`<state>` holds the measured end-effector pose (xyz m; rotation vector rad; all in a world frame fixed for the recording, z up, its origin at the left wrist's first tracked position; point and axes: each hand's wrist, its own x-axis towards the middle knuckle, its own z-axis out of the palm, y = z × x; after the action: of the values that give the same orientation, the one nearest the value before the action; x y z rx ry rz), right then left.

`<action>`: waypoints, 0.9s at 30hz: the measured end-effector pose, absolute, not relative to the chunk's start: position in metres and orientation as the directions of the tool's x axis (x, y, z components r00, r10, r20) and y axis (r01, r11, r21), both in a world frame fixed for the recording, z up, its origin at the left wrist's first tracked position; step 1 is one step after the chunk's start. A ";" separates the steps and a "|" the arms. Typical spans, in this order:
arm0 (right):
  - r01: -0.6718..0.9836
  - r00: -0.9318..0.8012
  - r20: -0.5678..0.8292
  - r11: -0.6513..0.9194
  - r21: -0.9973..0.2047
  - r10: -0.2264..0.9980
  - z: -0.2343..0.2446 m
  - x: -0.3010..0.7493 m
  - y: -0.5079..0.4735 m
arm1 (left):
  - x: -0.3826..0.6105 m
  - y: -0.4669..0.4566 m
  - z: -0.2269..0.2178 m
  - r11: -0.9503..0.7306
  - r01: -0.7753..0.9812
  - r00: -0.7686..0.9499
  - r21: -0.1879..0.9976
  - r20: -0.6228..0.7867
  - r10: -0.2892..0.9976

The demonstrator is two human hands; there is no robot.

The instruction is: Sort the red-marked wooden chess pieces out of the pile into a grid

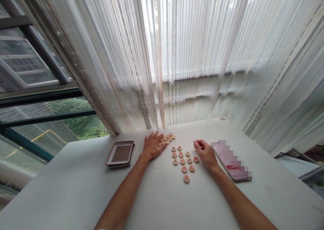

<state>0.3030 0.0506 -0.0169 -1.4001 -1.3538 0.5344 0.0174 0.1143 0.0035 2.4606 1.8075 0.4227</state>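
Near the far edge of the white table, in the head view, the left hand lies palm down and flat, its fingers spread and nothing in its grasp. Its fingertips touch a small heap of plain discs, pale round wooden pieces that show blank faces and sit close to the curtain hanging along that edge.

Just to the right of this heap and a little nearer the person, the red-marked discs lie face up in short rows that narrow toward the near edge, ending in a lone disc set apart at the tip. The right hand rests beside the rows on their right, its fingers curled and thumb and forefinger drawn together above the top row. Whether they pinch a piece cannot be told.

A shallow brown box lies left of the left hand, near it but not touching. A phone lies slantwise to the right of the right hand, its screen blurred. A window shows past the table's left corner.
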 end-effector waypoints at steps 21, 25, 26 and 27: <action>0.601 -0.365 0.181 0.380 -0.703 0.913 0.028 0.271 0.123 | 0.005 0.114 -0.006 -0.294 0.924 0.244 0.244 0.214 0.946; 0.626 -0.487 0.065 0.400 -0.669 0.871 0.023 0.253 0.156 | 0.004 0.118 -0.007 -0.306 0.917 0.252 0.254 0.226 0.941; 0.629 -0.505 0.048 0.405 -0.663 0.862 0.020 0.249 0.161 | 0.004 0.119 -0.007 -0.316 0.914 0.259 0.254 0.232 0.938; 0.631 -0.520 0.033 0.410 -0.658 0.853 0.017 0.247 0.165 | 0.004 0.120 -0.007 -0.328 0.910 0.271 0.255 0.236 0.933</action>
<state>0.2467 0.1650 0.0166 -1.2767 -2.3071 0.8429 0.0042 0.1201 -0.0067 2.4485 1.7792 0.5315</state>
